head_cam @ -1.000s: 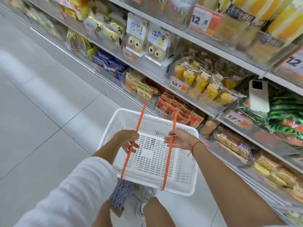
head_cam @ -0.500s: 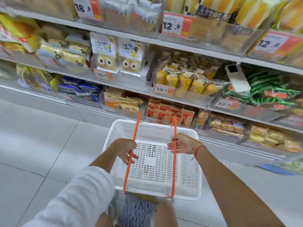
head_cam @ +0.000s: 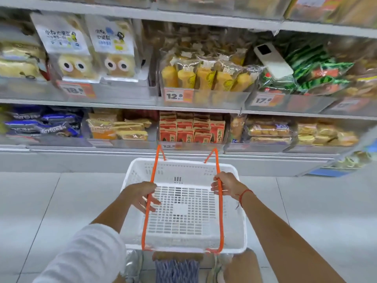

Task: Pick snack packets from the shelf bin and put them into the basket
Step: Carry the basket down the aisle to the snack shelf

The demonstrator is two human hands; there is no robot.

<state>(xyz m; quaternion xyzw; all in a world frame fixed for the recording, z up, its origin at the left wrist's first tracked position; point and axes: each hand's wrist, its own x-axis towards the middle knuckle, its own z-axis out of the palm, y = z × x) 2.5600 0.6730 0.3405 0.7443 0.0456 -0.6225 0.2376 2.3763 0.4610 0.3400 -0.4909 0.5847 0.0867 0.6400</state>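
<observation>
- While I watch the head view from left to right, my left hand [head_cam: 140,194] comes first: its fingers [head_cam: 152,201] curl loosely around the left orange handle [head_cam: 148,201] of the basket, and a white sleeve [head_cam: 89,256] covers that arm near the camera.
- Between my hands the white basket [head_cam: 183,245] hangs above the pale floor [head_cam: 40,201]; I see nothing inside it, only its slotted bottom.
- My right hand [head_cam: 227,184] has its fingers [head_cam: 216,189] wrapped tight around the right orange handle [head_cam: 220,211]; a red string [head_cam: 243,196] circles that wrist.
- Far beyond the basket, the shelf bin [head_cam: 191,147] on the lower shelf holds red snack packets [head_cam: 191,127] standing in rows, well apart from both hands.
- On the shelf above, yellow cake packets [head_cam: 204,76] sit behind a tag reading 12, and to their right a white phone [head_cam: 272,60] lies tilted on green packets [head_cam: 318,76].
</observation>
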